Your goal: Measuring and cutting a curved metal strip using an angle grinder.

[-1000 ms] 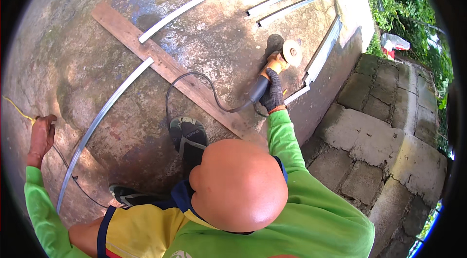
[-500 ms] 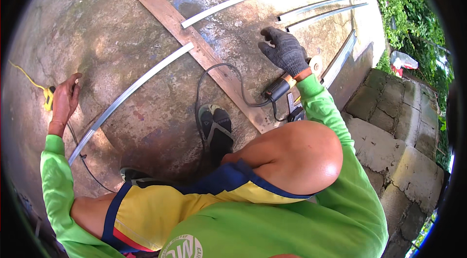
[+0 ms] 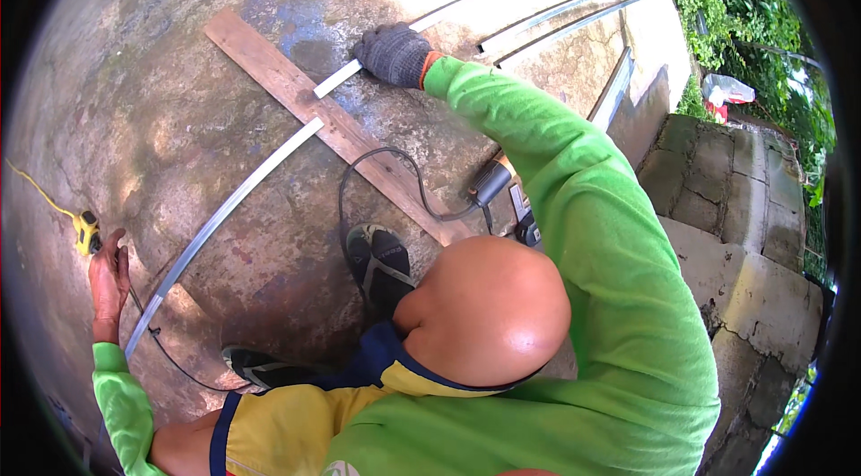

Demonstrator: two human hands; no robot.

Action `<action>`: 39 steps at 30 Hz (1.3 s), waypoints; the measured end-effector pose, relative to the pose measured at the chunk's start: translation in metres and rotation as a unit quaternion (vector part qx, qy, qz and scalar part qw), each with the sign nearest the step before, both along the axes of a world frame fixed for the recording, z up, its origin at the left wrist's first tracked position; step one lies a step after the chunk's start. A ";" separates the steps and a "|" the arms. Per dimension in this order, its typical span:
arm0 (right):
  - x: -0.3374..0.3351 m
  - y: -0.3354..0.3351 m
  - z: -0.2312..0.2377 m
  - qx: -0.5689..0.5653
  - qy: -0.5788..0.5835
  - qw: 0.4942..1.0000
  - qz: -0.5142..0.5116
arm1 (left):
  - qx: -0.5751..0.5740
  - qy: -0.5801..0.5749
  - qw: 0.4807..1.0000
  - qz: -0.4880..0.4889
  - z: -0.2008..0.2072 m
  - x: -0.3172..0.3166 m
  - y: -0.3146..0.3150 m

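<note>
My right hand (image 3: 392,55), in a dark grey knitted glove with an orange cuff, is closed round a thin metal channel (image 3: 337,79) near its close end. That end lies over a wooden plank (image 3: 260,65). My left hand (image 3: 109,286) is bare, with its fingers loosely bent and apart, and nothing shows in it. It is just beside a yellow tape measure (image 3: 87,233) on the concrete. A second metal channel (image 3: 235,198) rests with one end on the plank and stretches toward my left arm.
A corded angle grinder (image 3: 491,180), partly behind my right sleeve, lies by a black tape measure (image 3: 528,229). Its black cord (image 3: 343,207) loops over the plank. More metal channels (image 3: 560,9) lie farther off. A concrete block wall (image 3: 708,171) runs along the right.
My right hand has moved left from above the grinder and closed on the metal channel. My left hand has come lower, nearer the yellow tape measure.
</note>
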State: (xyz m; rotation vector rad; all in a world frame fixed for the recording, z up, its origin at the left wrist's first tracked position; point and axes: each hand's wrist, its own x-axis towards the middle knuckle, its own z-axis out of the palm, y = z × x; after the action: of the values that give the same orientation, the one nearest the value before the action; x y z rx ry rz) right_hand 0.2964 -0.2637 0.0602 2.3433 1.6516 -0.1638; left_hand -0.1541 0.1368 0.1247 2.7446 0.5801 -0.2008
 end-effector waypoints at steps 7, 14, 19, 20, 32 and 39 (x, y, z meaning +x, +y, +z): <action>0.038 -0.049 0.017 -0.026 -0.019 0.999 0.008 | 0.012 0.044 0.999 -0.011 -0.004 0.024 -0.004; 0.116 -0.106 0.034 -0.216 -0.064 0.952 -0.206 | 0.021 0.056 0.998 -0.030 -0.012 0.041 -0.010; 0.101 -0.110 0.067 -0.165 -0.015 0.963 -0.214 | 0.020 0.009 0.999 -0.030 -0.028 0.012 0.019; 0.098 -0.113 0.073 -0.131 0.001 0.970 -0.204 | 0.004 0.014 1.000 -0.020 -0.027 0.013 0.024; -0.127 0.030 0.071 0.219 0.203 0.947 0.122 | -0.010 0.120 0.991 -0.060 0.017 -0.011 -0.011; -0.229 0.104 0.000 0.083 0.216 0.955 0.188 | 0.022 0.040 0.998 0.040 -0.022 -0.082 -0.054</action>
State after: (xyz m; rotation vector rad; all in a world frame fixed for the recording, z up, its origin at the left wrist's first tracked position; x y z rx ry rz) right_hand 0.0673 -0.1594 0.0604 2.1557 2.3704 -0.5067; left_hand -0.2361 0.0826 0.1022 2.7593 0.7234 -0.2817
